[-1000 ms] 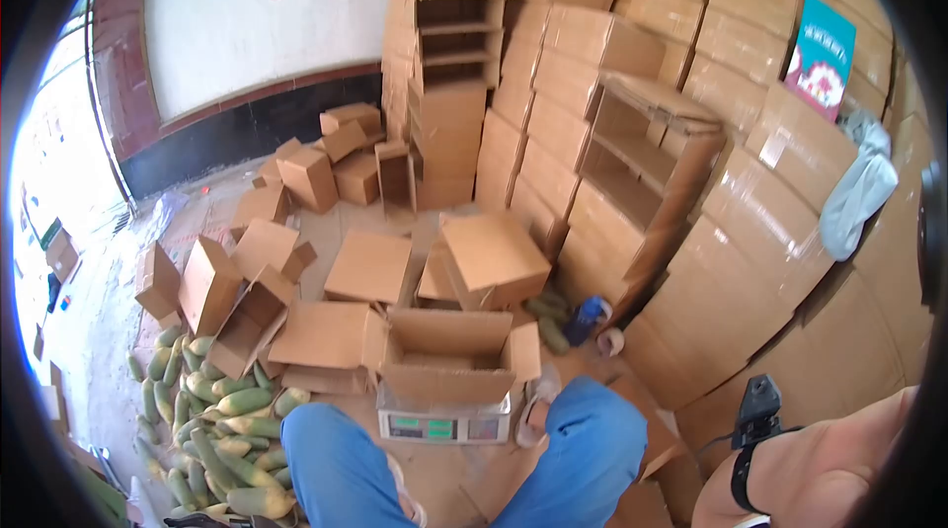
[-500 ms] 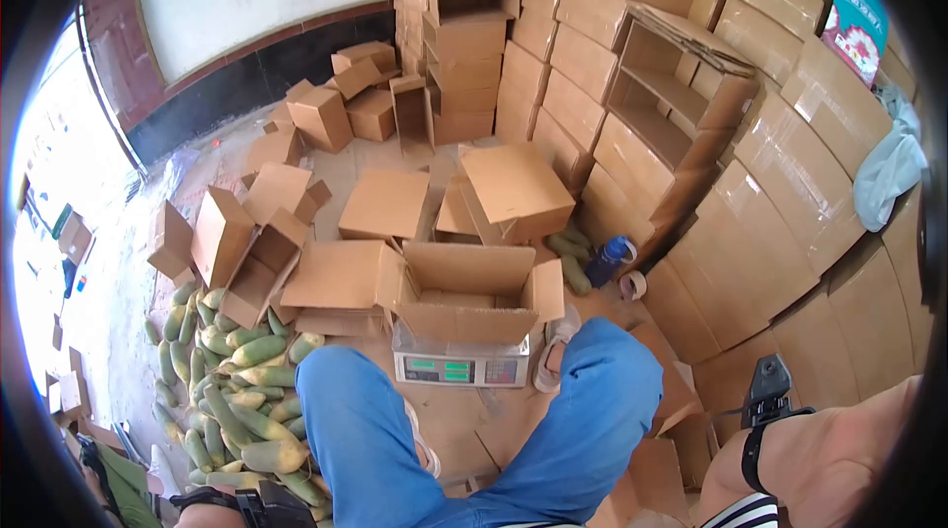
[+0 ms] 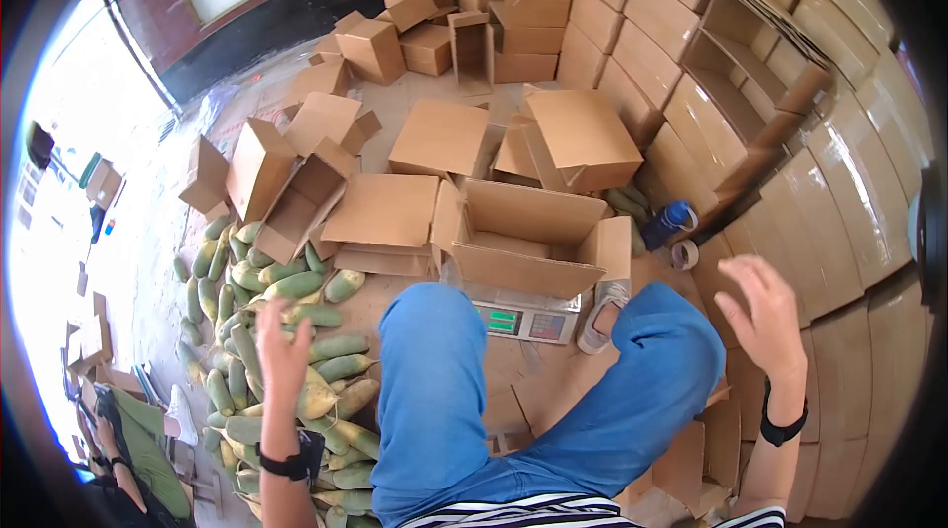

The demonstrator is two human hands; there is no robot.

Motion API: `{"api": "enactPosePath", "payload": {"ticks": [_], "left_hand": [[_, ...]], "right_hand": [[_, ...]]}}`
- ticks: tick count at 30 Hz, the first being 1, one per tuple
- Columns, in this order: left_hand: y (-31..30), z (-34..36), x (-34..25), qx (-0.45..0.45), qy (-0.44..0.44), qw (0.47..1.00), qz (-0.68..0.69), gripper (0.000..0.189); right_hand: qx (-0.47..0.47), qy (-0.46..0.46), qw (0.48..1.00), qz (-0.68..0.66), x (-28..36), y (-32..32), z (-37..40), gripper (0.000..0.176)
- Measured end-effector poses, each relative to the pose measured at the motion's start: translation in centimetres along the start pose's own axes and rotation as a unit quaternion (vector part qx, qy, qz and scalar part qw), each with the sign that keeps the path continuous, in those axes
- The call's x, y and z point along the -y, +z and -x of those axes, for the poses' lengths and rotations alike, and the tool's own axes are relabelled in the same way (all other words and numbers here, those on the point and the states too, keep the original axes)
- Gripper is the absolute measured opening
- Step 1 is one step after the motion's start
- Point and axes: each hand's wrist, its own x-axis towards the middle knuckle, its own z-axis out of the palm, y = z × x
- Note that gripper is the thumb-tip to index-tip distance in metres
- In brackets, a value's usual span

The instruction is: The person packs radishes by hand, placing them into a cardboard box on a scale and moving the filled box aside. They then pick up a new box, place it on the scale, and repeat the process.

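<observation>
Hovering over the pile of gourds (image 3: 296, 285), the left hand (image 3: 279, 340) is empty, its fingers extended and open. The right hand (image 3: 762, 316) is raised beside the stacked boxes (image 3: 839, 192), fingers loosely spread, holding nothing. An open box (image 3: 523, 242) sits on a scale (image 3: 528, 323), which the box and a knee partly hide. The frame edge cuts off the pile.
</observation>
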Motion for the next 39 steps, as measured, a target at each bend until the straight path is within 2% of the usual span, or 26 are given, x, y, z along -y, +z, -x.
{"api": "enactPosePath", "payload": {"ticks": [3, 5, 6, 7, 9, 10, 12, 13, 15, 16, 18, 22, 24, 29, 31, 32, 33, 35, 37, 38, 39], "left_hand": [[4.5, 3.6, 6.9, 0.111, -0.082, 0.990, -0.022, 0.037], [6.8, 6.4, 11.0, 0.133, -0.116, 0.981, -0.084, 0.039], [7.7, 7.4, 12.4, 0.191, -0.169, 0.954, -0.161, 0.045], [7.9, 8.5, 12.8, 0.192, -0.174, 0.952, -0.163, 0.045], [8.4, 10.7, 13.2, 0.275, -0.196, 0.919, -0.205, 0.047], [8.6, 11.6, 13.5, 0.275, -0.200, 0.918, -0.205, 0.047], [9.1, 13.2, 14.3, 0.338, -0.149, 0.883, -0.290, 0.065], [9.5, 13.7, 15.1, 0.338, -0.153, 0.883, -0.289, 0.065], [10.1, 14.9, 16.8, 0.284, -0.058, 0.877, -0.382, 0.068], [10.3, 15.3, 17.8, 0.286, -0.061, 0.877, -0.381, 0.068], [10.3, 15.1, 19.5, 0.302, -0.023, 0.850, -0.431, 0.081], [10.8, 14.3, 20.7, 0.314, 0.006, 0.857, -0.408, 0.086], [9.3, 13.3, 19.2, 0.379, -0.003, 0.832, -0.404, 0.092], [9.1, 12.3, 19.4, 0.382, 0.038, 0.832, -0.401, 0.097], [8.2, 11.2, 17.4, 0.391, -0.040, 0.867, -0.307, 0.091], [8.7, 11.7, 17.9, 0.316, -0.024, 0.906, -0.280, 0.087], [8.7, 11.2, 17.3, 0.315, -0.020, 0.906, -0.283, 0.087], [8.7, 9.6, 14.5, 0.200, -0.169, 0.961, -0.088, 0.088], [7.3, 7.2, 10.6, 0.175, -0.194, 0.965, -0.036, 0.082], [7.1, 6.1, 9.6, 0.127, -0.188, 0.967, 0.112, 0.078], [6.9, 4.8, 8.4, 0.077, -0.178, 0.947, 0.257, 0.075]], "right_hand": [[0.096, 0.027, 0.995, -0.030, -0.9, 2.7, 1.8, 0.030], [0.152, 0.078, 0.980, -0.096, -0.7, 4.3, 2.9, 0.027], [0.157, 0.080, 0.981, -0.086, -0.8, 5.3, 3.4, 0.025], [0.161, 0.077, 0.980, -0.088, -0.6, 5.8, 3.7, 0.025], [0.130, 0.147, 0.969, -0.148, -0.3, 6.6, 3.8, 0.026], [0.126, 0.164, 0.966, -0.154, -0.2, 6.7, 3.7, 0.025], [0.130, 0.170, 0.964, -0.155, -0.2, 6.8, 3.7, 0.026], [0.129, 0.178, 0.963, -0.155, -0.2, 6.9, 3.5, 0.026], [0.132, 0.181, 0.961, -0.161, 0.1, 7.0, 3.3, 0.026], [0.130, 0.188, 0.959, -0.168, 0.1, 7.0, 3.1, 0.026], [0.127, 0.186, 0.959, -0.170, 0.2, 7.3, 3.0, 0.025], [0.108, 0.180, 0.962, -0.173, 0.1, 7.2, 3.1, 0.024], [0.106, 0.186, 0.963, -0.162, 0.1, 7.2, 3.2, 0.024], [0.101, 0.202, 0.961, -0.161, 0.3, 7.0, 3.2, 0.024], [0.099, 0.179, 0.965, -0.163, 0.1, 7.1, 3.3, 0.024], [0.093, 0.172, 0.968, -0.159, 0.1, 7.2, 3.3, 0.025], [0.091, 0.174, 0.967, -0.160, 0.1, 7.1, 3.2, 0.025], [0.103, 0.170, 0.965, -0.173, 0.1, 7.0, 3.1, 0.024], [0.098, 0.162, 0.967, -0.173, 0.0, 7.2, 3.1, 0.024], [0.094, 0.150, 0.969, -0.172, -0.1, 7.4, 3.0, 0.024], [0.092, 0.150, 0.969, -0.171, -0.2, 7.4, 3.0, 0.024]]}}
